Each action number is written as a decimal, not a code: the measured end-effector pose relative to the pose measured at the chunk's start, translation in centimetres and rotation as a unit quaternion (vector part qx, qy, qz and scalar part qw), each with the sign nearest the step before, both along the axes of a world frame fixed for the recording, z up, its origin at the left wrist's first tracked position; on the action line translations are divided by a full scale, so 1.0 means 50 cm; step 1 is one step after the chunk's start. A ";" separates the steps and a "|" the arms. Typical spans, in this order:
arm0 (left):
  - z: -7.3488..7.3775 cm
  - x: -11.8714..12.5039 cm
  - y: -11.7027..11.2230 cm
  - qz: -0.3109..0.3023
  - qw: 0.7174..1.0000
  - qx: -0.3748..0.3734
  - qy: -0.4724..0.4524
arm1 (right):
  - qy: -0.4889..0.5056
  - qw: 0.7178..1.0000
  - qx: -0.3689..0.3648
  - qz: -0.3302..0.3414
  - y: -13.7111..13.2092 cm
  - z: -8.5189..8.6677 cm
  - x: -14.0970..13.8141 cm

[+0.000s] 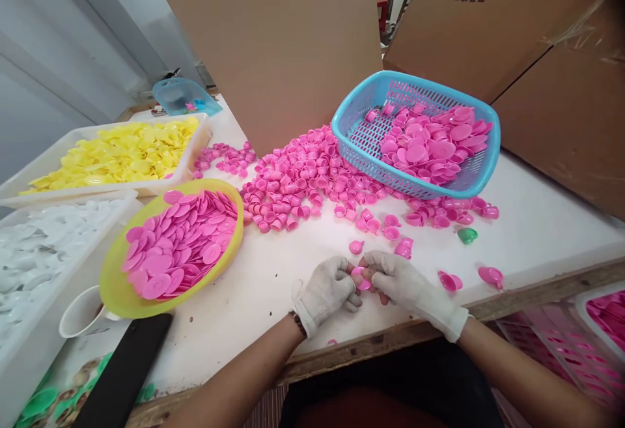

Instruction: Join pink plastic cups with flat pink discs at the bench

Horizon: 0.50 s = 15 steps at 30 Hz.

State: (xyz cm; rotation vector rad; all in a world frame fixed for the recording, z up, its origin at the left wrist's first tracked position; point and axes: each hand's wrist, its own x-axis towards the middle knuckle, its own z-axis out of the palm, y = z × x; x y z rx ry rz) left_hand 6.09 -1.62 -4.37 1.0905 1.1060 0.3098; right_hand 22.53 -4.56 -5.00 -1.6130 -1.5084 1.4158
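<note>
Near the table's front edge, my left hand [329,286] and my right hand [403,283] meet, both in white gloves with bare fingertips. Between them they pinch a small pink toy saucer [360,278]; whether a cup is joined to it is hidden by my fingers. Just beyond my fingers lies a single pink toy cup [356,247], with another pink piece [403,247] to its right. A large heap of pink toy cups [307,171] spreads behind them. To the left, a yellow bowl [237,232] holds many pink saucers [180,245].
A blue basket [342,144] of pink pieces stands at the back right among loose cups. One green piece [467,236] lies right. Trays of yellow pieces [131,151] and white pieces [43,245] line the left, near a black phone-like slab [127,369]. Cardboard [293,43] rises behind.
</note>
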 end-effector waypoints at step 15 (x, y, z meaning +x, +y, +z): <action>0.005 0.012 0.039 -0.065 0.997 -0.022 0.019 | 0.126 0.963 -0.232 0.058 0.039 0.009 0.011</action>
